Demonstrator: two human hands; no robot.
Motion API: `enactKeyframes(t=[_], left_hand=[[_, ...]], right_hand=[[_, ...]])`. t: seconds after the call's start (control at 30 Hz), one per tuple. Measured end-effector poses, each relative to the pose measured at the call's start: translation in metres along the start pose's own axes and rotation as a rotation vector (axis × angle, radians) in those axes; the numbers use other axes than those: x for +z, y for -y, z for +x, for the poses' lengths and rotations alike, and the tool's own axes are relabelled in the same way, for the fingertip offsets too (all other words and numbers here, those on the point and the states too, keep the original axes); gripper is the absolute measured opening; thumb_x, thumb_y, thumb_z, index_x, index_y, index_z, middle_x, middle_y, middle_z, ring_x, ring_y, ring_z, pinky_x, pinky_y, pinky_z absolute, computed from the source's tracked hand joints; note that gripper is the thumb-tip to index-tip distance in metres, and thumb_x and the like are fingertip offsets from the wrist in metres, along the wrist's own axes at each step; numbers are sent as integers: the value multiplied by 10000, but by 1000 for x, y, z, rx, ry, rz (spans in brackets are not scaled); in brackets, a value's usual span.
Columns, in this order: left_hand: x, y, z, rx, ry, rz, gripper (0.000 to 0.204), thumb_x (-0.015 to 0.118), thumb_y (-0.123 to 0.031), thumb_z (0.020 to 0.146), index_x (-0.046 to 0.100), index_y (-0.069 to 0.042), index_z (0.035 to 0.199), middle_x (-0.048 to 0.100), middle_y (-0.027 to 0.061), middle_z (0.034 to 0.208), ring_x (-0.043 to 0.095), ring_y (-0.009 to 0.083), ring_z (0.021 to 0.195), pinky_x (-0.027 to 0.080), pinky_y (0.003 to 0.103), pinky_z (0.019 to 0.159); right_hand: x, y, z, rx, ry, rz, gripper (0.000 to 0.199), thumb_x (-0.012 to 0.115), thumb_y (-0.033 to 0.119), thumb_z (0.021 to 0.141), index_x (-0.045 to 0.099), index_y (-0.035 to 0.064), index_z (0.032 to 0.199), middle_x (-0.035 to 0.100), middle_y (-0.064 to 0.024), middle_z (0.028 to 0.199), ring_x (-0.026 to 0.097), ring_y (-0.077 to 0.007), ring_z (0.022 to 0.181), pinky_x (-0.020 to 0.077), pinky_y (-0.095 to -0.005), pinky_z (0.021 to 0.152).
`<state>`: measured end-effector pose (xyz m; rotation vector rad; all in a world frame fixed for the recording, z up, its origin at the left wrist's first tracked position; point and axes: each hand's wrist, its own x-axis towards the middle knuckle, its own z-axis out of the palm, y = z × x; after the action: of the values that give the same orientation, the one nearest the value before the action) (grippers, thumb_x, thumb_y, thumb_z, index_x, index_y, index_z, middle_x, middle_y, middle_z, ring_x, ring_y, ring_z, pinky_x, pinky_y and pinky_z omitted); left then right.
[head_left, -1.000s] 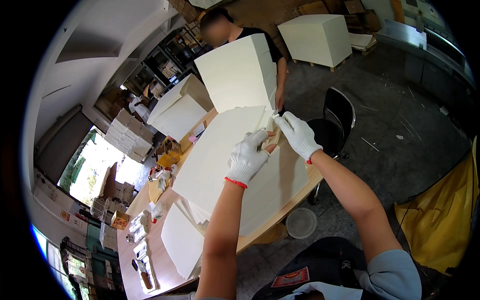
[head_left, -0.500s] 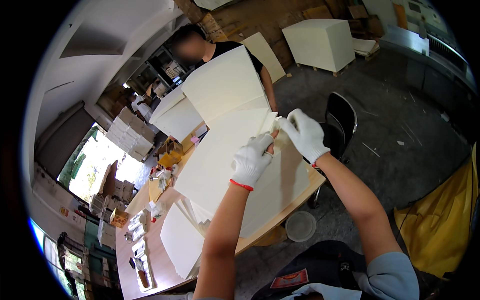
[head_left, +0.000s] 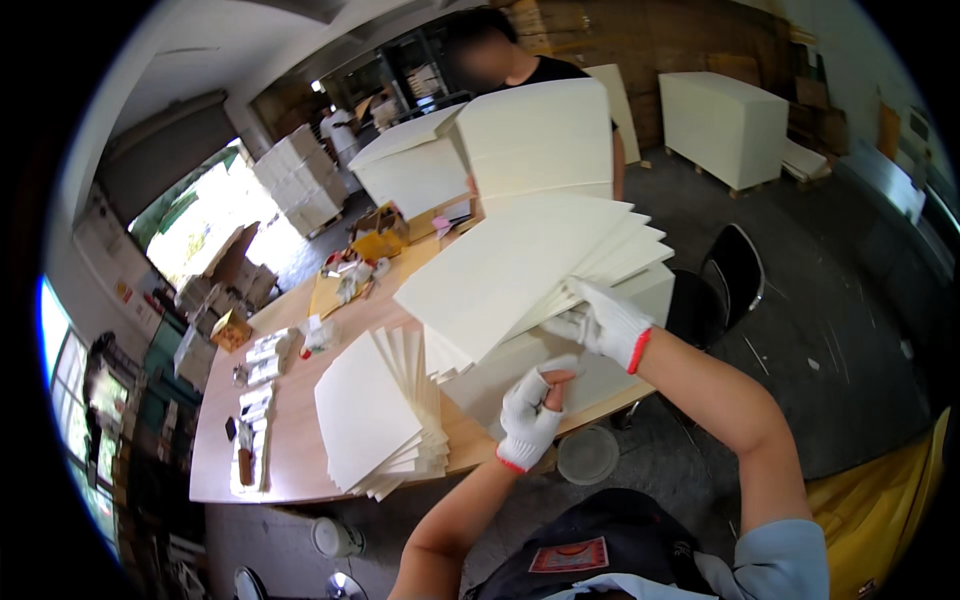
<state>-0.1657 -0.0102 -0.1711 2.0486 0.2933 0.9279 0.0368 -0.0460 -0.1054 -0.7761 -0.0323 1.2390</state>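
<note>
A fanned stack of large white paper sheets lies on a higher white pile at the table's front right. At its near right edge is my right hand, in a white glove with a red cuff. Its thumb lies near the top of the edge and its fingers lower down, pinching sheets there. Lower and to the left, my left hand is held off the stack in a similar glove, two bare fingertips showing. Its fingers are loosely bent, with nothing between them. Another fanned bundle of white sheets rests on the table to the left.
On the wooden table are white packets, a brown-handled tool and a yellow box. A person in black stands behind an upright white sheet. A black chair is at right; a bucket stands below the table edge.
My left hand has come away from the sheets, down toward me. My right hand has moved lower along the edge, and the sheets are now fanned out. The view has swung left.
</note>
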Motion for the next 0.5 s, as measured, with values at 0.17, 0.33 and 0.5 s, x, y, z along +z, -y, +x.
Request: enactKeyframes(t=[0.17,0.33,0.5], left_hand=[[-39,39,-48,-634,-176,-1105,415,487,-359,1124,558,-34,1372,627,219,1409,619,371,1294,502,485,1109],[-86,13,-54,-786,-174,-1600,799,458,-635,1053,381,-40,1582,492,212,1560,499,384,1435,437,552,1177],[-86,-20,-56,-758,-138,-1103,573,703,-288,992,524,33,1431,650,130,1312,646,258,1185,531,400,1017]], right_hand=[[-14,-8,-13,-71,36,-142,329,599,199,1060,540,93,1366,600,-138,1419,644,-362,1304,587,-203,522],[-43,0,-98,-153,74,-244,395,561,120,1058,491,2,1429,597,-135,1396,642,-316,1267,609,-524,1009],[-65,3,-156,-173,40,-368,442,565,117,1047,479,-49,1447,628,-201,1357,677,-308,1214,622,-476,994]])
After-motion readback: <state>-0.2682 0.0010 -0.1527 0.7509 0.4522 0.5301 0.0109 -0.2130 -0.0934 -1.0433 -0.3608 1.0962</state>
